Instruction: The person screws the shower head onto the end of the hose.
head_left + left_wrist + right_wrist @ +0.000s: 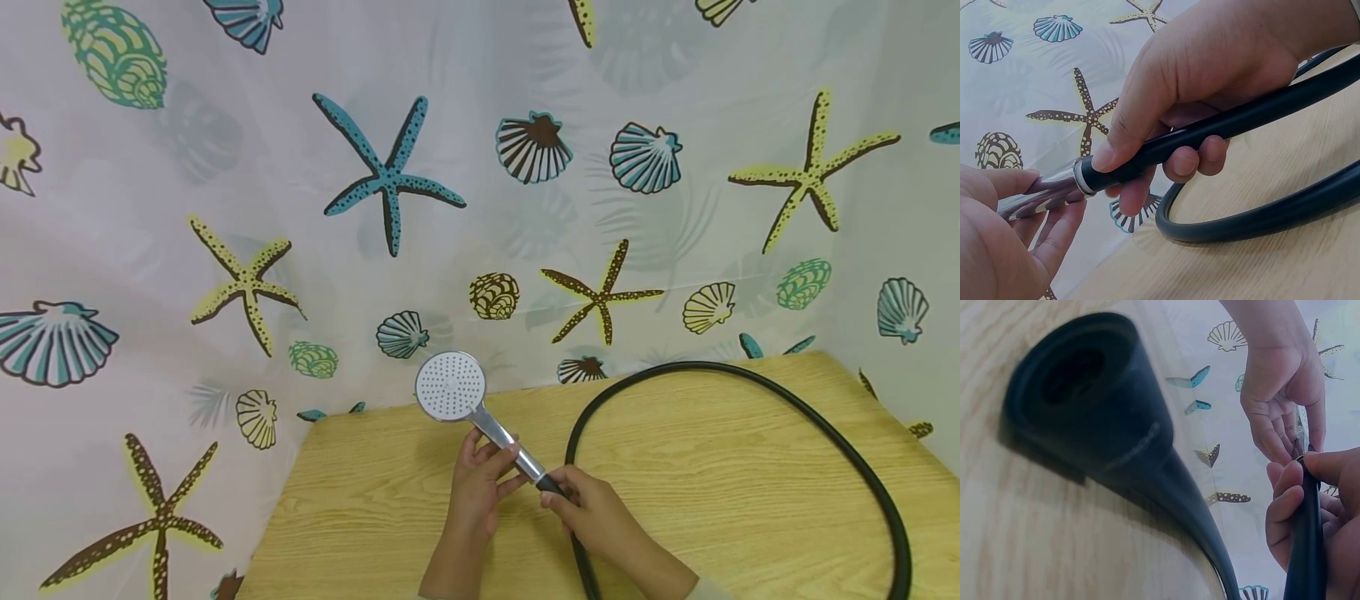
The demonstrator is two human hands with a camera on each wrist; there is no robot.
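A chrome shower head (450, 386) with a round, white, dotted face is held above the table, tilted up to the left. My left hand (476, 482) grips its silver handle (1054, 187), thumb on one side and fingers on the other. My right hand (592, 510) holds the end of a black hose (1210, 132), with the thumb (1105, 155) laid along it right by the handle's end. In the left wrist view the hose end meets the handle's silver rim (1082, 177). The hose's other end, a wide black cone-shaped fitting (1141, 419) with a round opening, lies on the table.
The black hose loops across the right side of the wooden table (360, 500). Behind and beside the table hangs a white curtain (465, 50) printed with starfish and shells.
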